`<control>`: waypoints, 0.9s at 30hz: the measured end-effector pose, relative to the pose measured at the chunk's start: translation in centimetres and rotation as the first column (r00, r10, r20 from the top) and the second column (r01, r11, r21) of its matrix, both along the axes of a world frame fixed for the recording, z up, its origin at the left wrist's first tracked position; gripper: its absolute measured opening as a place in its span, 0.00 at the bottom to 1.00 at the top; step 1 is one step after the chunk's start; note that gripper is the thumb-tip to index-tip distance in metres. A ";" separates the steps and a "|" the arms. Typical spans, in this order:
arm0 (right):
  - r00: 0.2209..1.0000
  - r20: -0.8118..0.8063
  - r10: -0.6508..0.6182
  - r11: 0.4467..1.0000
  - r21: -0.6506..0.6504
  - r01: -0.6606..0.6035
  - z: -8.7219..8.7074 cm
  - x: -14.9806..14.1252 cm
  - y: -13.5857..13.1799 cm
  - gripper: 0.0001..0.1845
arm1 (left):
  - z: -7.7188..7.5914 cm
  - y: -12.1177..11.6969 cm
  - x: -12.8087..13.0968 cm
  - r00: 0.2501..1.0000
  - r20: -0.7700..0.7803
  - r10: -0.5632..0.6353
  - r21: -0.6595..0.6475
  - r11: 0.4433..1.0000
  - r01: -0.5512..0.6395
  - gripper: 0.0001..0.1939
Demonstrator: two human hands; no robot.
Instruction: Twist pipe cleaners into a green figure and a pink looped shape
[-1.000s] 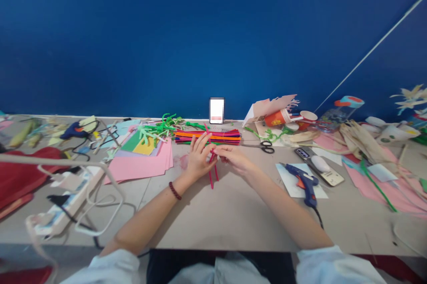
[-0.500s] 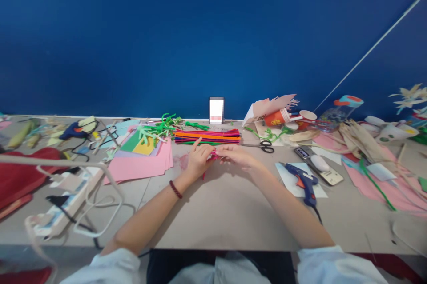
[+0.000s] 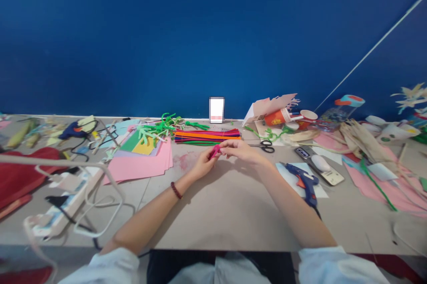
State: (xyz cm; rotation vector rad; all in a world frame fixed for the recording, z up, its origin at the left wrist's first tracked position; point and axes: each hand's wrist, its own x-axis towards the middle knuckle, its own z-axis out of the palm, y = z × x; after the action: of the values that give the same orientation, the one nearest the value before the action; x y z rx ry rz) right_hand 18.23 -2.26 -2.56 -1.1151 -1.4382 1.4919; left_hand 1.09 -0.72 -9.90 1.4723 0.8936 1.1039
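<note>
Both of my hands meet over the middle of the grey table [image 3: 227, 213]. My left hand [image 3: 204, 165] is closed round a bent pink pipe cleaner [image 3: 215, 151], of which only a short curl shows between the hands. My right hand [image 3: 240, 150] pinches the same pipe cleaner from the right with its fingertips. Just beyond the hands lies a bundle of coloured pipe cleaners [image 3: 207, 136]. A dark bead bracelet [image 3: 175, 190] sits on my left wrist.
Coloured paper sheets [image 3: 140, 162] and green twisted pipe cleaners [image 3: 159, 129] lie to the left. Scissors [image 3: 265, 146], a blue glue gun [image 3: 304, 182] and a phone [image 3: 216, 110] against the blue wall are near. A power strip with cables [image 3: 71, 197] lies at left.
The pink pipe cleaner's long ends, which hung below my hands, have been folded up into a small curl. Both hands have shifted slightly away from me and to the right.
</note>
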 end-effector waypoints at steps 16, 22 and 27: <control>0.998 0.040 -0.047 0.997 0.055 0.044 -1.2 -0.2 0.4 0.16 | 0.3 -0.6 -0.2 0.839 0.368 -0.401 -0.397 0.748 0.532 0.21; 0.999 -0.001 0.048 0.998 0.049 -0.048 -0.8 -0.5 0.0 0.16 | 0.1 -0.6 -0.4 0.815 0.367 -0.448 -0.381 0.727 0.571 0.22; 0.996 -0.088 0.018 0.999 0.050 -0.014 -1.1 -1.2 -0.1 0.17 | 0.5 -0.9 -0.2 0.814 0.348 -0.466 -0.366 0.731 0.575 0.25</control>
State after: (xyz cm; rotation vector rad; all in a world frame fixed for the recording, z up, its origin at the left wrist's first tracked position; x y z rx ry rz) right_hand 17.05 -2.31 -3.69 -0.9976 -1.4183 1.4905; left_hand 0.92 -1.59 -9.37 1.0652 0.4674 0.5644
